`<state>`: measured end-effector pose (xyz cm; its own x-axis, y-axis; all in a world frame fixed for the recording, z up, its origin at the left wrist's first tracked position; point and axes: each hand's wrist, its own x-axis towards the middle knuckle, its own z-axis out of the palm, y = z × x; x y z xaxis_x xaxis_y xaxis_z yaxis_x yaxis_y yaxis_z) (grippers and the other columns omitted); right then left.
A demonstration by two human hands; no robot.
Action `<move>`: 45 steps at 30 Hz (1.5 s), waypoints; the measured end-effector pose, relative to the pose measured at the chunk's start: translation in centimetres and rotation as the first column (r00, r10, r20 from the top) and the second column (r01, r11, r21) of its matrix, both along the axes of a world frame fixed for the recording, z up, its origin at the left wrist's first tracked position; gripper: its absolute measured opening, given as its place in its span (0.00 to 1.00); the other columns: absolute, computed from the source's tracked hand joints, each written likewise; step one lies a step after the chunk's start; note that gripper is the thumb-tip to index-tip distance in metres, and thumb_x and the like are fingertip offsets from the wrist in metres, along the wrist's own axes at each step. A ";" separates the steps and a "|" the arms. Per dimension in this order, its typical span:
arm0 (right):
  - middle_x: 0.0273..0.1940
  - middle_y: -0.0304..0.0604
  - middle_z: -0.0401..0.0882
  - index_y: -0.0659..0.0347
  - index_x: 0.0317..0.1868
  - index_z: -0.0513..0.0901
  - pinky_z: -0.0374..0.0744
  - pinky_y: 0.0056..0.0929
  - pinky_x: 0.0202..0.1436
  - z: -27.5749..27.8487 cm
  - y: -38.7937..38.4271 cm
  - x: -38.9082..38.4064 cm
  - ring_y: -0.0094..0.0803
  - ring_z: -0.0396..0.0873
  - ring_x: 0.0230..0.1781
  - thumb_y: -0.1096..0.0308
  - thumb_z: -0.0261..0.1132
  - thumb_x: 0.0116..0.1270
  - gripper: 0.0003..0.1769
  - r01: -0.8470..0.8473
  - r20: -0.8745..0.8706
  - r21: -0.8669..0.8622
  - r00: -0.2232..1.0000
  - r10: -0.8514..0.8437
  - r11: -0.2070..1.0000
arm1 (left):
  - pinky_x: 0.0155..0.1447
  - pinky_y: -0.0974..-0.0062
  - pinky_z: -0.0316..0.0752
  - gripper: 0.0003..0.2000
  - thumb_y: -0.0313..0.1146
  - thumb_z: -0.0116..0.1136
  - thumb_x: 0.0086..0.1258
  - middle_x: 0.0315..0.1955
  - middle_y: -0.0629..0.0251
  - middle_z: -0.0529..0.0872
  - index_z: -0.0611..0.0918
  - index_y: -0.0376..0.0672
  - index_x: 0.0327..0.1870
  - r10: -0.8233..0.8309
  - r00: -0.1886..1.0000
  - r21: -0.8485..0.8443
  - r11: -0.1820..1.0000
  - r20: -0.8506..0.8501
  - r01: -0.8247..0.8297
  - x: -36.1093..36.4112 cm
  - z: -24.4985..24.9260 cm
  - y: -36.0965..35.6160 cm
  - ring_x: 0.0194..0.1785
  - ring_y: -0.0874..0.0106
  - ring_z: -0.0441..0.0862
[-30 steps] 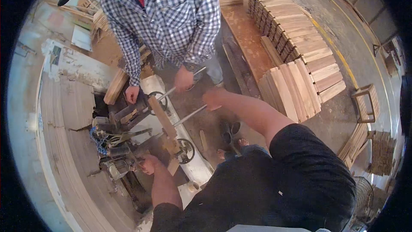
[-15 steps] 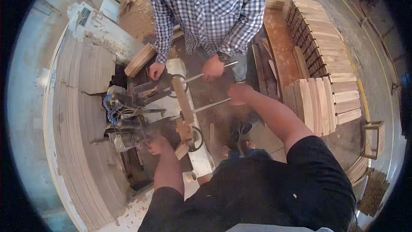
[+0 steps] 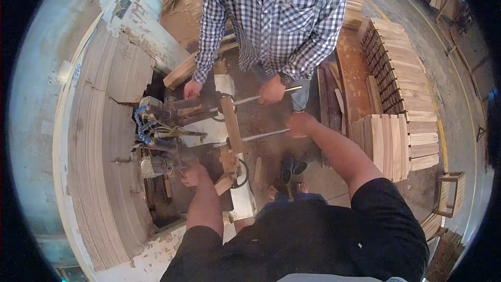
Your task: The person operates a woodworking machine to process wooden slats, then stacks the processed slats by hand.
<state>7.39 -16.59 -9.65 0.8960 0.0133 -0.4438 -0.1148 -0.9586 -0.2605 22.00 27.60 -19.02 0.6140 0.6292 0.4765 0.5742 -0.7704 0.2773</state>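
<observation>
My right hand (image 3: 301, 125) is closed around the end of a metal rod (image 3: 266, 134) that runs left to the machine. My left hand (image 3: 193, 174) rests at the machine (image 3: 159, 141), near a motor-like part; its fingers are partly hidden and blurred. A wooden bar (image 3: 231, 125) crosses the two rods, with small wooden blocks (image 3: 228, 160) below it. Across from me, a co-worker in a checked shirt (image 3: 274, 21) grips the other rod (image 3: 248, 100) with one hand (image 3: 272, 91). The co-worker's other hand (image 3: 192, 89) is beside the machine.
Stacked slatted wood pieces (image 3: 399, 68) stand at the right, with upright boards (image 3: 380, 143) nearer. A small wooden frame (image 3: 450, 194) is at far right. A worn panel (image 3: 99, 141) spans the left. Black wheels (image 3: 241, 173) sit beside the machine's pale rail.
The whole view has shifted, so the scene sits slightly lower and to the right. Both of my hands remain at the same places on the rod and the machine.
</observation>
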 end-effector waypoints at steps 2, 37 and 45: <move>0.48 0.56 0.87 0.63 0.46 0.87 0.83 0.51 0.56 -0.3 -0.2 0.1 0.54 0.85 0.52 0.50 0.64 0.61 0.24 0.020 -0.015 0.011 1.000 -0.019 1.000 | 0.69 0.54 0.63 0.25 0.57 0.54 0.66 0.56 0.67 0.86 0.87 0.48 0.53 0.009 1.000 0.012 1.000 -0.002 -0.009 -0.3 0.7 -0.4 0.64 0.60 0.75; 0.48 0.57 0.86 0.64 0.48 0.85 0.82 0.51 0.58 0.7 0.1 0.4 0.55 0.84 0.52 0.45 0.62 0.65 0.28 -0.073 -0.047 -0.033 0.996 0.071 0.997 | 0.69 0.49 0.67 0.28 0.47 0.59 0.65 0.62 0.56 0.81 0.79 0.41 0.64 -0.103 0.992 -0.102 0.990 -0.079 0.095 -0.8 1.7 -0.4 0.65 0.50 0.75; 0.49 0.57 0.86 0.63 0.48 0.87 0.81 0.49 0.59 1.5 0.4 0.5 0.54 0.83 0.53 0.46 0.61 0.65 0.28 -0.068 -0.088 -0.039 0.994 0.064 0.997 | 0.74 0.48 0.60 0.31 0.53 0.59 0.65 0.69 0.58 0.76 0.79 0.43 0.66 -0.088 0.987 -0.205 0.977 -0.131 0.060 -1.1 2.5 -0.7 0.71 0.51 0.69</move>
<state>7.85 -16.23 -8.20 0.8521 0.0506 -0.5209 -0.0714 -0.9748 -0.2115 20.89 26.94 -16.55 0.7138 0.6534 0.2522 0.5615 -0.7491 0.3516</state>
